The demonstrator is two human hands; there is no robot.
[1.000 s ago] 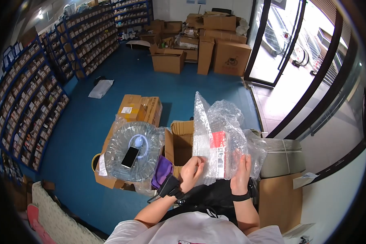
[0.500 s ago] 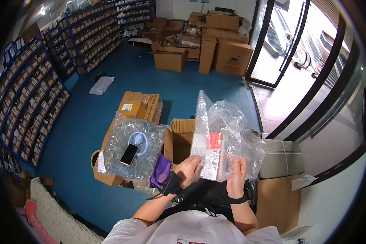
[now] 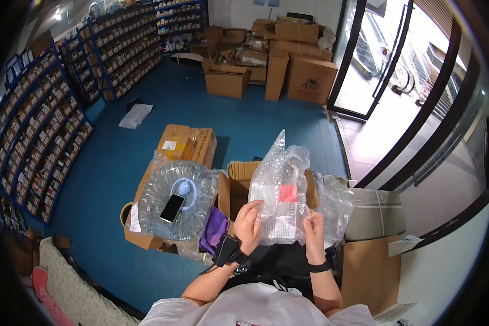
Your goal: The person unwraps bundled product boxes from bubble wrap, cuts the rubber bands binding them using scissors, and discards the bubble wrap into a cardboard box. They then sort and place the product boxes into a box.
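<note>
A red and white box [image 3: 287,217] with printed labels lies under clear bubble wrap [image 3: 271,174], which rises in a loose peak at its far end. My left hand [image 3: 248,225] is closed on the wrap along the left side of the box, its fingertips curled over the plastic. On the other side, my right hand [image 3: 313,233] pinches the wrap's edge between thumb and fingers. Just behind the left hand stands an open cardboard box [image 3: 224,190]. A purple cloth [image 3: 214,231] hangs near my left wrist, which wears a black device [image 3: 228,250].
To the left, a phone [image 3: 172,208] rests on a plastic-wrapped round item [image 3: 155,185]. More bubble wrap [image 3: 331,206] and a strapped bale [image 3: 376,212] are at right. Cartons [image 3: 228,81] are piled at the back; stocked shelves [image 3: 38,136] line the left.
The wrap now covers the box's front more fully, and its peak has shifted right and down. My right hand has turned from an upright, flatter pose into a pinch. My left hand moved slightly up.
</note>
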